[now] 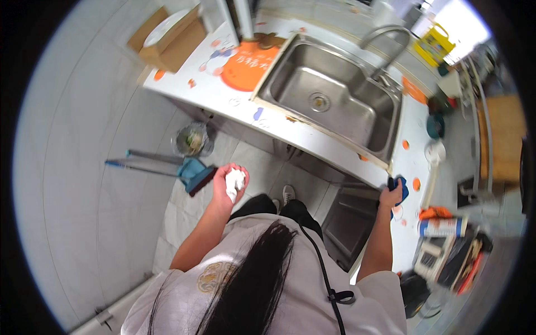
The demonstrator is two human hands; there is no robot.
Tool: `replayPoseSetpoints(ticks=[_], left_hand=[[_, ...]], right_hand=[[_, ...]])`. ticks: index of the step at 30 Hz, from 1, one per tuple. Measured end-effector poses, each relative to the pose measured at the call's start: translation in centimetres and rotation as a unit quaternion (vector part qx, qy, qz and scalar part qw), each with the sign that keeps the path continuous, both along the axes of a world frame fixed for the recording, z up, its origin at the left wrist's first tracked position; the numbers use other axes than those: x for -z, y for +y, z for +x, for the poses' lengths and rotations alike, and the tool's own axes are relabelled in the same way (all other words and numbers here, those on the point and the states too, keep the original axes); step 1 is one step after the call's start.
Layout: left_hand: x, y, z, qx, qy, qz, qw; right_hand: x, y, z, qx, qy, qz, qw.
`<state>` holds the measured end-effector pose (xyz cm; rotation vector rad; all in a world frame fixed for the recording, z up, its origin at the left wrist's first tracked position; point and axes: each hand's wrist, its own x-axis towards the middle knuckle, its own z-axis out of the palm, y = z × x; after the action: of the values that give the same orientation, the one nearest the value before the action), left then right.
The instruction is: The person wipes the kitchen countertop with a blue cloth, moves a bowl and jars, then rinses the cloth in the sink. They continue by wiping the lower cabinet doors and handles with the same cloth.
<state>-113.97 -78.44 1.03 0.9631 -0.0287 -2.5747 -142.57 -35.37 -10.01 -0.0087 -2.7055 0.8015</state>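
Note:
My left hand (218, 184), palm up above the floor, has its fingers curled around a crumpled white tissue or paper (235, 181). Over on the right, my right hand (390, 197) grips a dark blue cloth (403, 189) at the counter edge, close to the front right corner of the sink. Part of the cloth is hidden under the hand. The stainless steel sink (301, 83) holds no dishes, and its drain strainer (319, 102) is visible. White counter film with orange fruit prints covers the countertop (310, 131) around the sink.
A lined trash bin (178, 142) with scraps stands by the cabinet, beside a teal broom and dustpan (193, 171). On the counter are a cardboard box (178, 46), a curved faucet (387, 31), a white cup (435, 151) and a blue-and-white roll package (441, 227). A dish rack (481, 100) stands right.

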Motion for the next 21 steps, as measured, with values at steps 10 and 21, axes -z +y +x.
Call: replayPoseSetpoints(ticks=[10, 21], left_hand=[[5.8, -12.7, 5.5, -0.282, -0.026, 0.009, 0.959], [27.3, -39.1, 11.5, -0.263, -0.105, 0.007, 0.959]], right_hand=[[-3.6, -33.8, 10.3, -0.228, -0.1, 0.106, 0.963], [-2.8, -50.5, 13.1, -0.29, -0.081, 0.075, 0.951]])
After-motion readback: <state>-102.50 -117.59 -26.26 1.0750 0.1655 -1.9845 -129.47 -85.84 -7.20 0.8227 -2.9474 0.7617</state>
